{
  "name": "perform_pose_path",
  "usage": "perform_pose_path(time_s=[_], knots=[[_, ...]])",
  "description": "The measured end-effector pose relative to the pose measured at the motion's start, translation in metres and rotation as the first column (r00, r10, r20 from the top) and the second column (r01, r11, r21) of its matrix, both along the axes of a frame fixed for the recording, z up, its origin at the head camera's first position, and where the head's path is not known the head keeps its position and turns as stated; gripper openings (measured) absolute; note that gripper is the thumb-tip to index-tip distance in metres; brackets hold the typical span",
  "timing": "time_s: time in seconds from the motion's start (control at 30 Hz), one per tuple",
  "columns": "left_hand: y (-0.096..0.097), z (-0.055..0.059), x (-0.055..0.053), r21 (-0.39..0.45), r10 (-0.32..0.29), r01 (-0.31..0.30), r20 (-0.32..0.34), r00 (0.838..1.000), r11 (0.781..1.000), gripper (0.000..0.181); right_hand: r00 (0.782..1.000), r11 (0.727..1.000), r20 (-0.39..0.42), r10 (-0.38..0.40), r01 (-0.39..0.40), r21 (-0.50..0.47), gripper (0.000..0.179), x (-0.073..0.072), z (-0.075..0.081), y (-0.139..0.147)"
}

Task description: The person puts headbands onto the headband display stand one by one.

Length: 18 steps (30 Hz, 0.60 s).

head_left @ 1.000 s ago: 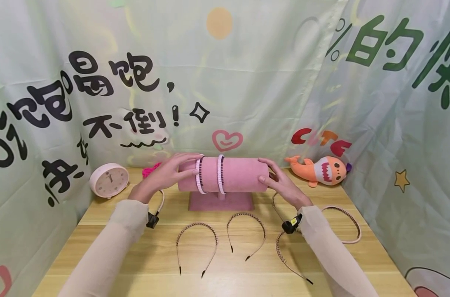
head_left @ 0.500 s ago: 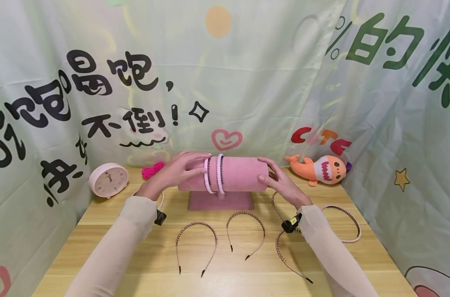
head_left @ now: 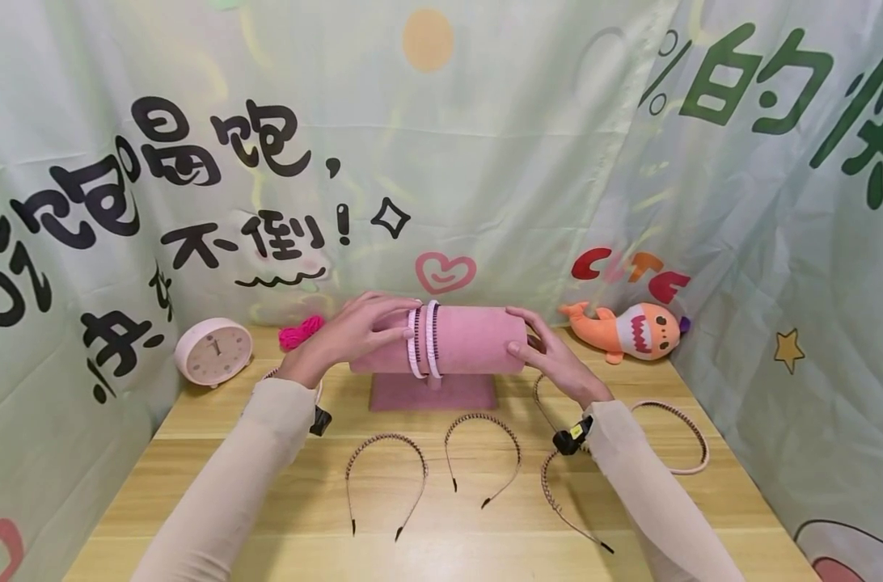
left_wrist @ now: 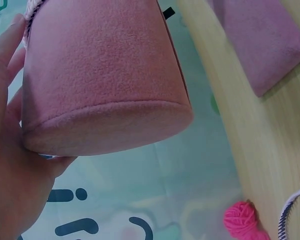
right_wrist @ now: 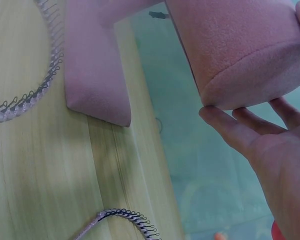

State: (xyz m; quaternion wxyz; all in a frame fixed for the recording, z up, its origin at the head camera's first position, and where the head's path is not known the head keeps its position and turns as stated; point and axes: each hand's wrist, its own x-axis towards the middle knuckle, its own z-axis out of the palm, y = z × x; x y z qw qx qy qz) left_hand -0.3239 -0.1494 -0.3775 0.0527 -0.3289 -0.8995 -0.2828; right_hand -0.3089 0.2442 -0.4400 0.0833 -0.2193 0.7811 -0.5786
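Note:
A pink plush display roll [head_left: 478, 338] lies crosswise on its pink stand base [head_left: 405, 394]. Around it sit two braided white headbands with dark teeth, the left one [head_left: 413, 356] close beside the other [head_left: 432, 343]. My left hand [head_left: 350, 330] spans the roll's left part, thumb in front and fingers over the top, tips pressing the left headband's edge. In the left wrist view, those fingers run fairly straight along the plush roll [left_wrist: 105, 60]. My right hand [head_left: 561, 368] holds the roll's right end, thumb in front; its fingertips [right_wrist: 215, 116] touch the end in the right wrist view.
More headbands lie on the wooden table: one at front left [head_left: 386, 438], one in the middle [head_left: 481, 417], several around the right forearm. A pink clock [head_left: 214, 352], pink yarn [head_left: 301, 332] and an orange plush toy [head_left: 641, 333] stand along the back near the printed curtain.
My left hand has slid the left headband rightward along the roll, closing most of the gap to the other headband. The right hand stays at the roll's end.

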Motion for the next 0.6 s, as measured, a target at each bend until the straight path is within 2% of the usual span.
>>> perform_pose_path(time_s=[0.2,0.37,0.47,0.6], knots=[[-0.001,0.000,0.000,0.006,-0.008,0.008,-0.008,1.000,1.000,0.055,1.000,1.000,0.002,0.000,0.000,-0.002,0.061,0.000,0.001,-0.001],[-0.007,-0.002,-0.002,0.059,-0.012,0.010,0.026,1.000,0.998,0.053,1.000,1.000,0.010,0.001,-0.001,-0.002,0.062,-0.001,0.000,-0.001],[-0.016,-0.001,-0.002,0.096,-0.002,-0.004,0.056,0.998,0.995,0.050,1.000,1.000,0.008,0.001,-0.001,-0.001,0.062,-0.001,0.000,-0.001],[-0.036,-0.002,-0.002,0.124,0.049,-0.057,0.061,0.997,0.991,0.046,1.000,1.000,0.009,-0.004,0.004,0.000,0.061,-0.001,0.000,-0.001]])
